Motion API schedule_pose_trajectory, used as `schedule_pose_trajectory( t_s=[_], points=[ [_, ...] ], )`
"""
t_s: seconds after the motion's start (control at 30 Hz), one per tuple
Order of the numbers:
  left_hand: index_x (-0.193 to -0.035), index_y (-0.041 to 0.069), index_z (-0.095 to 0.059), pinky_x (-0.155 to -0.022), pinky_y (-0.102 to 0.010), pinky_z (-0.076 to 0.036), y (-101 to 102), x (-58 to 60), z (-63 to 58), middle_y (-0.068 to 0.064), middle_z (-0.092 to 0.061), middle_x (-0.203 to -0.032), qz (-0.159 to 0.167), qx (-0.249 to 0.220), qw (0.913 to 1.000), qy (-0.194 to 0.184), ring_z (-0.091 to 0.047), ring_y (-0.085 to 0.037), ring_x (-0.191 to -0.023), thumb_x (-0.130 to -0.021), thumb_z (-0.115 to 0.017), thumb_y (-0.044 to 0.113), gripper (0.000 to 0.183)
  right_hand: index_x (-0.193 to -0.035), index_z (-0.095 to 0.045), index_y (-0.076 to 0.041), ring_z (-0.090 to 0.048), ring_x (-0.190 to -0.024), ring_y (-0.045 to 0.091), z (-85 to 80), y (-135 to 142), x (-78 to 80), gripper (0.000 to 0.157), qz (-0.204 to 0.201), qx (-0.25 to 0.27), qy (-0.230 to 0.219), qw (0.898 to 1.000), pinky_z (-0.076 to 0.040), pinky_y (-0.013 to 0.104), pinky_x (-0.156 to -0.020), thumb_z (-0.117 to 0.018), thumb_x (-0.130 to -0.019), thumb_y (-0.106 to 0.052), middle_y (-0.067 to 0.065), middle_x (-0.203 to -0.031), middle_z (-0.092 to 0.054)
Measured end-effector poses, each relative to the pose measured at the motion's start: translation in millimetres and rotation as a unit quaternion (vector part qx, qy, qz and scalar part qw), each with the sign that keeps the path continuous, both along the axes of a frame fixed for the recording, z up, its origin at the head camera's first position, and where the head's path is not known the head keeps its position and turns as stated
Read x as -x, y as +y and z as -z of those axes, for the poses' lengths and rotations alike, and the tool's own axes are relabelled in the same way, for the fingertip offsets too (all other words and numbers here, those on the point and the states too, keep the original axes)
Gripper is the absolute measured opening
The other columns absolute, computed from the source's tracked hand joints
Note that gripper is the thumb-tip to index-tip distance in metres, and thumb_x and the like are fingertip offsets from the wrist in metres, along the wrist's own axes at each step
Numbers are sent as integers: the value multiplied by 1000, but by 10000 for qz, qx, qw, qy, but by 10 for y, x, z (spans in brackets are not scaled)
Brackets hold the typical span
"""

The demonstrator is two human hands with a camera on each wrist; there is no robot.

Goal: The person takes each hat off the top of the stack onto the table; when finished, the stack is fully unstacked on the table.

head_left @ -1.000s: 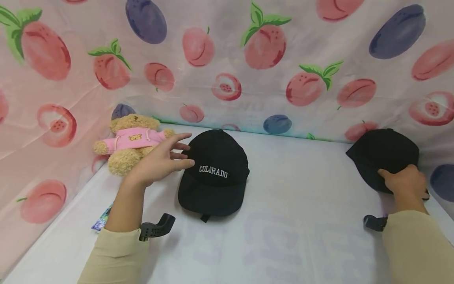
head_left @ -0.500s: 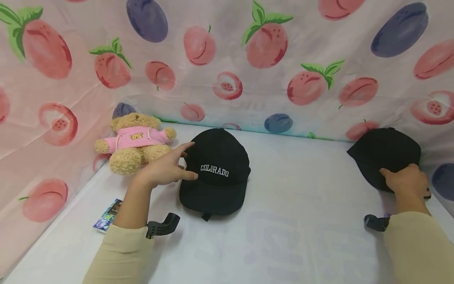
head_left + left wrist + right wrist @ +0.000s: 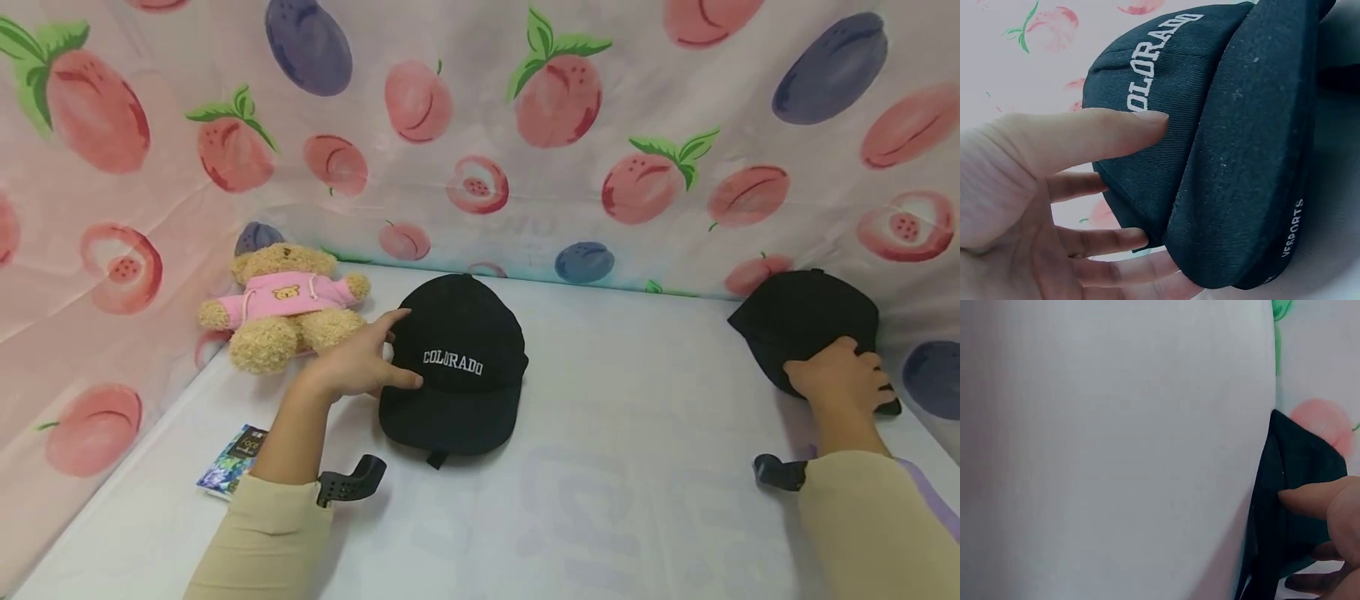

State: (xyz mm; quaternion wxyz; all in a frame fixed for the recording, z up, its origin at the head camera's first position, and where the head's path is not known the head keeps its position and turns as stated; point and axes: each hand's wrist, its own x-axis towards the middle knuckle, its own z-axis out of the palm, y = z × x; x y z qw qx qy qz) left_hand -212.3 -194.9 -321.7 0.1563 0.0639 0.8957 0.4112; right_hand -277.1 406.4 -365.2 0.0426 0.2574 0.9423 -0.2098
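Observation:
A black baseball cap [image 3: 457,333] with white COLORADO lettering lies brim toward me in the middle left of the head view. My left hand [image 3: 356,358] is at its left side, thumb over the front and fingers spread along the edge. In the left wrist view, the left hand [image 3: 1041,194] has its fingers loosely extended, not curled round the cap [image 3: 1210,156]. Far right lies a second black cap [image 3: 802,321]. My right hand [image 3: 840,375] rests against its near side. In the right wrist view, the thumb touches the second cap [image 3: 1310,462] while the other fingers are apart.
A teddy bear [image 3: 288,300] in a pink hoodie sits back left. A small, colourful packet [image 3: 232,462] lies by the left forearm. Fruit-printed cloth [image 3: 480,100] walls the back and sides of the white tabletop [image 3: 600,467].
My left hand has moved right and toward me, closer to the COLORADO cap's side. The right hand's fingers have loosened and spread at the second cap, which stays put.

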Motion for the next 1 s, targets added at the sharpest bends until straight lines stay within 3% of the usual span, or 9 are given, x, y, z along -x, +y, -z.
schedule_pose_trajectory(
  t_s=[0.1, 0.2, 0.37, 0.63, 1.0],
  points=[
    [-167, 16, -14, -79, -40, -61, 12, 19, 18, -33, -33, -159, -7, 40, 10000, 27, -68, -29, -89, -85, -83, 23, 107, -149, 1, 25, -6, -138, 78, -6, -40, -17, 93, -45, 0, 81, 10000, -11, 80, -115, -53, -97, -30, 59, -149, 4],
    [-167, 14, -14, -76, -38, -61, 23, 27, 37, -34, -33, -159, 4, 163, 9998, 104, -65, -37, -108, -85, -84, 24, 107, -151, 3, 22, -8, -138, 77, 0, -99, -36, 93, 37, 154, 278, 9995, -11, 79, -115, -51, -97, -31, 59, -149, 2],
    [-166, 11, -15, -74, -36, -61, 33, 23, 51, -35, -34, -159, 29, 387, 9990, 238, -47, -45, -138, -85, -84, 24, 108, -154, 4, 18, -12, -139, 73, 34, -241, -79, 93, 235, 416, 648, 9968, -11, 75, -118, -50, -98, -34, 56, -149, -5],
    [-166, 9, -17, -78, -38, -60, 47, 15, 49, -34, -38, -157, 46, 611, 9975, 365, -46, -46, -140, -85, -85, 25, 107, -158, 5, 12, -2, -144, 69, -22, -384, -105, 92, 11, 478, 1172, 9920, -3, 73, -121, -49, -99, -33, 54, -151, -1],
    [-165, 8, -18, -83, -41, -59, 60, 21, 52, -32, -39, -158, 85, 808, 9953, 520, -49, -45, -136, -82, -85, 23, 108, -163, 3, 3, -12, -147, 64, -143, -592, -156, 92, 253, 1118, 1549, 9813, -21, 73, -119, -52, -101, -37, 46, -160, -3]
  ],
)
